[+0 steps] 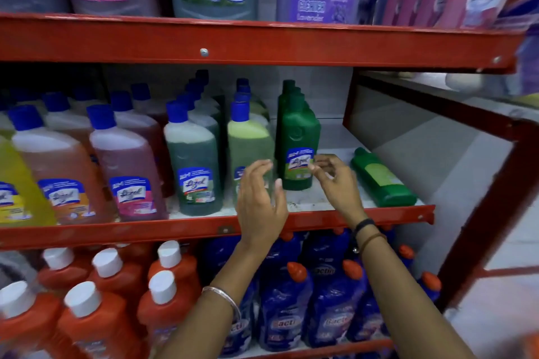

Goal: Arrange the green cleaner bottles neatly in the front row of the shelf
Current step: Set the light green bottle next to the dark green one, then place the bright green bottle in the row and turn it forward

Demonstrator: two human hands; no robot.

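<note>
Head view is showing both hands open: left hand (259, 198) and right hand (335, 181) are flanking the upright green cleaner bottle (299, 140) near the shelf (364, 214) front edge. Probably rigid, slippery plastic; gripping its waist seems safest.

Your left hand (260, 198) and right hand (335, 181) hover open-fingered on either side of the upright green bottle (297, 143) on the red shelf (364, 217), neither gripping it (right fingertips just at its label), while another green bottle (382, 178) lies toppled to the right.
</note>
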